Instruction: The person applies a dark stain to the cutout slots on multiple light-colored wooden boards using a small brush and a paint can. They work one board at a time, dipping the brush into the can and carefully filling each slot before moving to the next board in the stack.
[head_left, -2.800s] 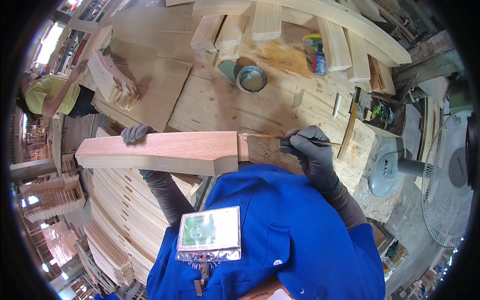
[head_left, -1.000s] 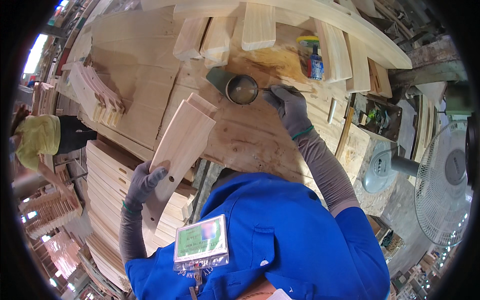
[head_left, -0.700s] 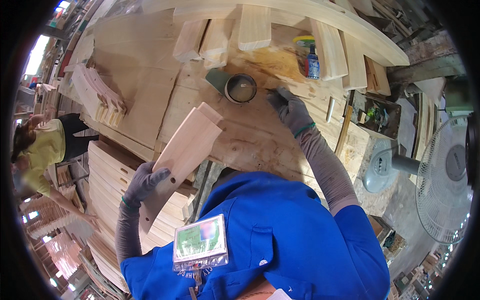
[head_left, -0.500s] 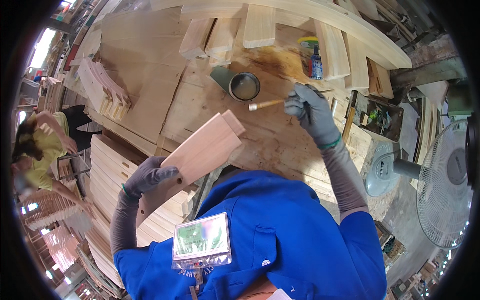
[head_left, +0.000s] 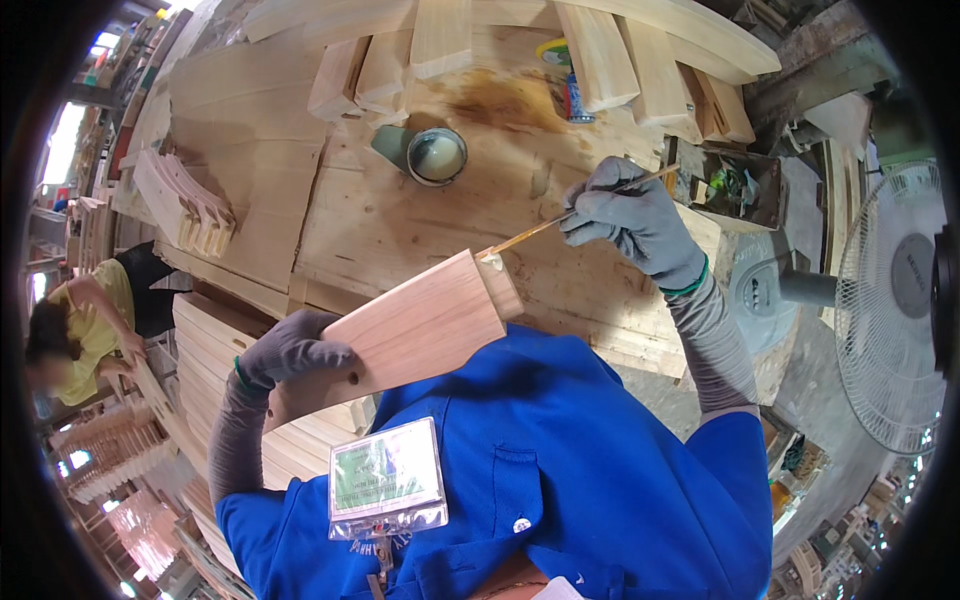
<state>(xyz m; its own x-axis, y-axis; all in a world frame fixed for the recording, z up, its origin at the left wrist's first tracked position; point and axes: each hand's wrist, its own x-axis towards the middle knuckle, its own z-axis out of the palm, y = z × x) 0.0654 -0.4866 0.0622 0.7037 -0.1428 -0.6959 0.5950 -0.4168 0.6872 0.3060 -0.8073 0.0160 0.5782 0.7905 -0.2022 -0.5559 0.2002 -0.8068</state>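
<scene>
Left hand point(head_left: 290, 350) closes its grip on a wooden board point(head_left: 415, 330), holding it tilted above the bench point(head_left: 400, 220). Right hand point(head_left: 630, 215) pinches a thin brush point(head_left: 560, 222), its tip touching the tenon point(head_left: 497, 285) at the board's end. The glue tin point(head_left: 437, 155) stands beyond. Steady support and light, even strokes would likely coat the tenon cleanly.
</scene>
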